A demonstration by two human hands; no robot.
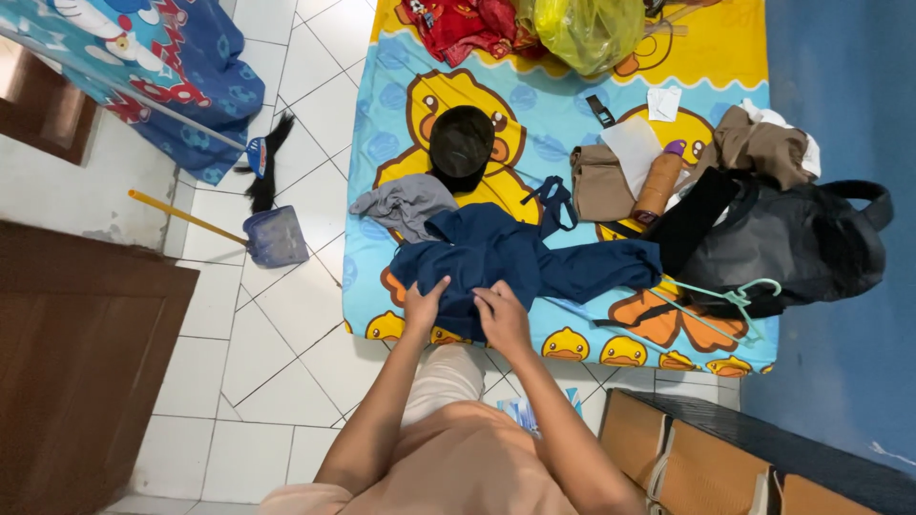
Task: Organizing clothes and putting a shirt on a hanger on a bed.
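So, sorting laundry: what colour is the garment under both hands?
Dark navy blue garment, clearest in the head view.
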